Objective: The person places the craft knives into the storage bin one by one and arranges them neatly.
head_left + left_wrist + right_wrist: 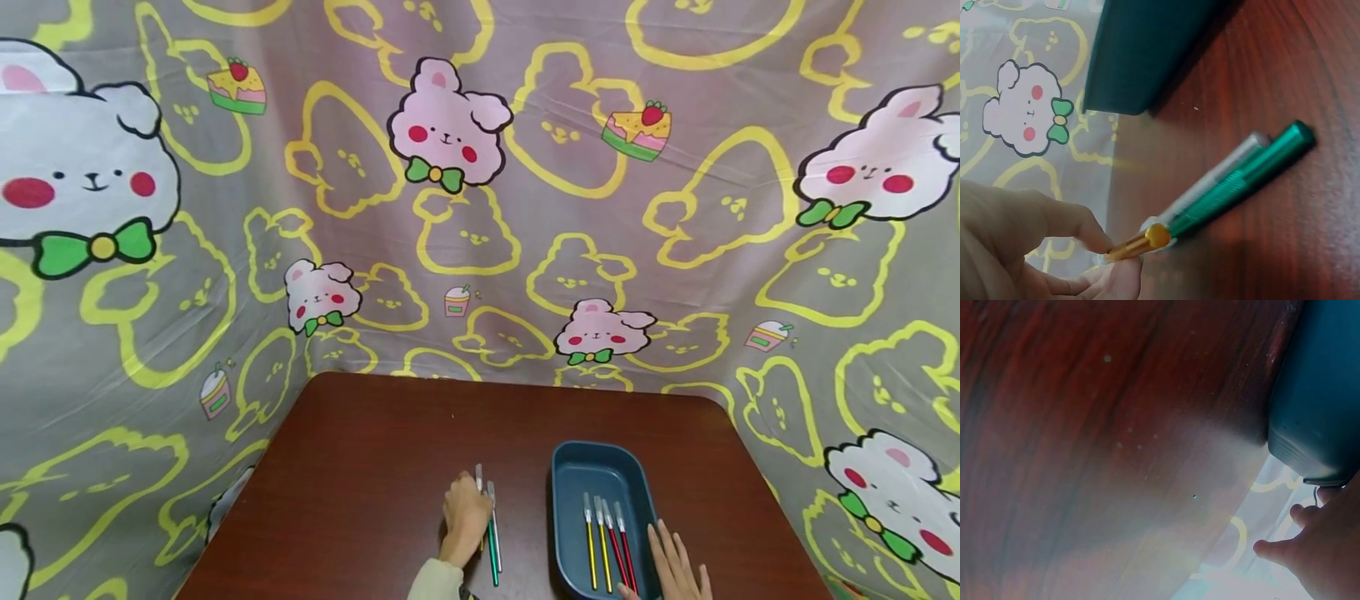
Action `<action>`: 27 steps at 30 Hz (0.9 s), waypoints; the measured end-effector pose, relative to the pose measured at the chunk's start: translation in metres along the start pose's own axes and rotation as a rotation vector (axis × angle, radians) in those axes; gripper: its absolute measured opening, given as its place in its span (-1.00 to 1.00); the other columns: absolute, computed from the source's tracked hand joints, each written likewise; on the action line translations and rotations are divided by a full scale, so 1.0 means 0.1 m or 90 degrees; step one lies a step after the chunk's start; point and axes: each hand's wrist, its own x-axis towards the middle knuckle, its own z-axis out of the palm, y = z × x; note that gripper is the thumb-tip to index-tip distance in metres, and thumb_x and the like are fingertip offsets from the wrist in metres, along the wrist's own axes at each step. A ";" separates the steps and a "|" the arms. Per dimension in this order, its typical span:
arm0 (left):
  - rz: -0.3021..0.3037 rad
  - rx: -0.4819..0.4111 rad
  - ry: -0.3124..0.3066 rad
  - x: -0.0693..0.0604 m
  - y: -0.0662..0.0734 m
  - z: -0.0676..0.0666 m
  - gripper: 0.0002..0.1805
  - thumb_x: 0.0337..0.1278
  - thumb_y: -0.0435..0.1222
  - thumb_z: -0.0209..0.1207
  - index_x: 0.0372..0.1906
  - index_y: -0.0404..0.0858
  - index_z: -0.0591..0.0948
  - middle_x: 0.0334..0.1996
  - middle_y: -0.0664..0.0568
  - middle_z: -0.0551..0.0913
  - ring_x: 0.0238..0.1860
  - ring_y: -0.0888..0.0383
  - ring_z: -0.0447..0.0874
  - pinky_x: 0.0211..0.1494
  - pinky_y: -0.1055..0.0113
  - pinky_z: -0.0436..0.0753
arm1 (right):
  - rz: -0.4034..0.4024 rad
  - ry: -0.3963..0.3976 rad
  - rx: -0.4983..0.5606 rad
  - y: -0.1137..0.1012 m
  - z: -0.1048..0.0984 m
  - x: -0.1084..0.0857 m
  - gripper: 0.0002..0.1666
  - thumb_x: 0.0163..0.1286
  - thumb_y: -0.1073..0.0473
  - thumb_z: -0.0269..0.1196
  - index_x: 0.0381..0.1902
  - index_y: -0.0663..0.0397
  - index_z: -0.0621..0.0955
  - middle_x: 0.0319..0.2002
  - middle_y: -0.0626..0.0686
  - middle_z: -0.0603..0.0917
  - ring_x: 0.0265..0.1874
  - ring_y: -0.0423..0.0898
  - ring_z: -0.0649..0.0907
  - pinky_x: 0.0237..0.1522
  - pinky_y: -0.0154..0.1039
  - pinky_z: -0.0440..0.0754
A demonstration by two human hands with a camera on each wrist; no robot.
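My left hand (467,510) pinches a gold craft knife (1138,245) between thumb and fingers, its end pointing toward the left wrist camera. Right beside it on the table lie a green craft knife (493,554) and a silver one (498,537), side by side. A dark blue tray (642,479) stands to the right; inside, two yellow craft knives (602,542) and two red ones (625,546) lie roughly parallel, clear caps pointing away from me. At the tray's right rim rests my right hand (675,567), fingers extended and spread, thumb over the near part of the tray.
The brown wooden table (375,467) has rounded far corners. A grey patterned curtain (465,225) with rabbit prints hangs around its back and sides. The tray wall rises near the left hand's right side.
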 end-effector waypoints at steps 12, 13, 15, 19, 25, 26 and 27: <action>0.068 -0.038 -0.055 0.24 -0.37 0.69 -0.67 -0.20 -0.29 0.45 -0.58 -0.09 0.44 -0.65 0.15 0.46 -0.61 0.11 0.45 -0.56 0.15 0.45 | -0.006 0.022 0.003 0.01 0.03 -0.02 0.46 -0.04 -0.30 0.61 0.72 -0.24 0.11 0.67 -0.41 -0.15 0.36 0.28 0.38 0.07 0.63 0.21; 0.076 -0.042 -0.059 0.25 -0.37 0.73 -0.67 -0.19 -0.29 0.46 -0.59 -0.08 0.45 -0.65 0.16 0.46 -0.60 0.12 0.45 -0.56 0.16 0.46 | -0.004 0.021 0.001 0.01 0.03 -0.02 0.47 -0.04 -0.31 0.61 0.72 -0.25 0.09 0.67 -0.42 -0.16 0.36 0.28 0.38 0.07 0.63 0.21; 0.092 -0.037 -0.051 0.23 -0.31 0.73 -0.66 -0.22 -0.26 0.48 -0.60 -0.06 0.45 -0.65 0.19 0.46 -0.60 0.14 0.45 -0.56 0.14 0.47 | -0.003 0.019 -0.004 0.01 0.03 -0.02 0.49 -0.04 -0.32 0.60 0.73 -0.26 0.07 0.68 -0.41 -0.17 0.34 0.30 0.39 0.08 0.64 0.21; 0.121 -0.052 -0.048 0.08 0.04 0.45 -0.68 -0.22 -0.33 0.48 -0.60 -0.12 0.48 -0.64 0.12 0.50 -0.59 0.06 0.52 -0.54 0.04 0.54 | -0.001 0.014 -0.011 0.00 0.02 -0.01 0.51 -0.03 -0.33 0.60 0.74 -0.27 0.03 0.68 -0.38 -0.17 0.32 0.33 0.40 0.07 0.65 0.22; 0.170 -0.073 -0.046 -0.04 0.30 0.40 -0.65 -0.26 -0.34 0.44 -0.69 -0.06 0.44 -0.71 0.20 0.44 -0.63 0.14 0.47 -0.57 0.06 0.49 | -0.005 0.022 -0.007 -0.01 0.02 0.00 0.48 -0.05 -0.32 0.61 0.73 -0.25 0.08 0.70 -0.33 -0.11 0.32 0.31 0.40 0.06 0.65 0.23; 0.176 -0.076 -0.045 -0.03 0.27 0.50 -0.61 -0.27 -0.33 0.44 -0.71 -0.02 0.40 -0.73 0.26 0.39 -0.65 0.20 0.40 -0.59 0.11 0.44 | -0.006 0.022 -0.008 -0.01 0.02 0.00 0.49 -0.05 -0.32 0.61 0.73 -0.26 0.07 0.70 -0.34 -0.12 0.32 0.30 0.39 0.07 0.65 0.23; 0.180 -0.080 -0.046 -0.01 0.24 0.62 -0.57 -0.31 -0.36 0.42 -0.75 -0.01 0.35 -0.76 0.27 0.31 -0.68 0.21 0.31 -0.64 0.13 0.36 | -0.006 0.023 -0.007 -0.01 0.02 -0.01 0.50 -0.05 -0.32 0.61 0.73 -0.28 0.06 0.69 -0.36 -0.13 0.32 0.30 0.39 0.06 0.65 0.23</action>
